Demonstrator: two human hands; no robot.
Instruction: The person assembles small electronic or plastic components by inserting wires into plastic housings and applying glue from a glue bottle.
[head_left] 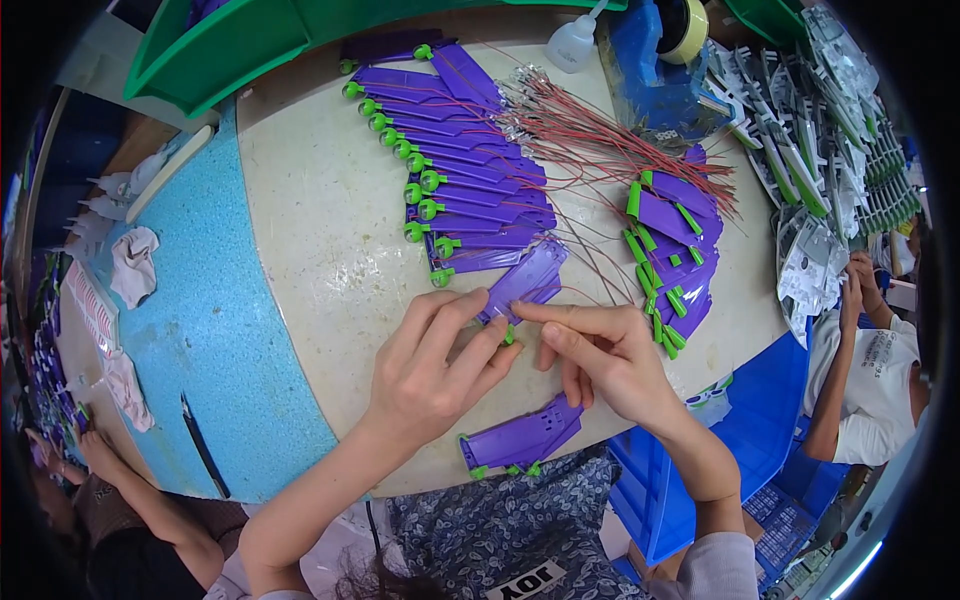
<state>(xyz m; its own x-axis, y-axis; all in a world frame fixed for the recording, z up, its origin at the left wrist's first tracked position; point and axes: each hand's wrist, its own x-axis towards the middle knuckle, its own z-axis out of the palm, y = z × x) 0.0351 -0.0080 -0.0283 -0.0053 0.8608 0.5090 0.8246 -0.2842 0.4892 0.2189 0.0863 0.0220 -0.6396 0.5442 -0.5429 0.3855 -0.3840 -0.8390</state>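
My left hand (430, 360) is closed around the near end of a purple plastic part (532, 272), its fingertips pressed on the surface. A bit of green shows below those fingers. From the right, my right hand (615, 360) reaches the same part, its index fingertip against it and its thumb close by; whatever may sit between its fingers is too small to make out. Thin red wire runs near this fingertip. Closer to me lies another purple part (525, 435) with green edge pieces. Beyond my hands is a row of purple parts (470, 165) with round green ends.
Stacked purple parts with green strips (675, 225) lie right, beside a bundle of red wires (610, 135). Farther back are a blue tape dispenser (640, 75), a clear bottle (573, 42) and a green bin (215, 55). Blue crates (745, 440) stand right. Co-workers' arms (845, 330) show at both sides.
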